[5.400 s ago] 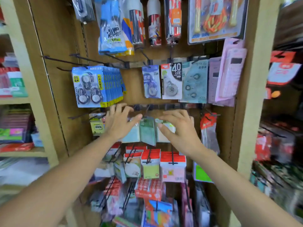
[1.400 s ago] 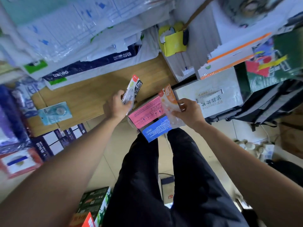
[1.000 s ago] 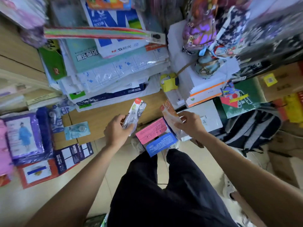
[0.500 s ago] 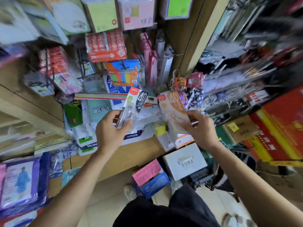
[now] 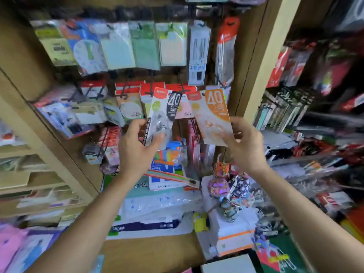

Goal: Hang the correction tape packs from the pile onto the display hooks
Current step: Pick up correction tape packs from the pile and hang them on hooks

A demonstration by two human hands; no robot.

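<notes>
Both hands are raised in front of the display, apart, each gripping one correction tape pack by its lower end. Left hand (image 5: 136, 148) pinches the black pack (image 5: 164, 113) between thumb and fingers, the pack upright and leaning slightly right. Right hand (image 5: 244, 143) holds the orange pack (image 5: 212, 115), tilted a little left. Both packs sit just in front of the red-topped cards on the hooks (image 5: 151, 89), near but not on them. Below lies a blurred pile of stationery (image 5: 157, 205)

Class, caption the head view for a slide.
Left hand grips a black-labelled tape pack, right hand an orange tape pack, before the display hooks.
</notes>
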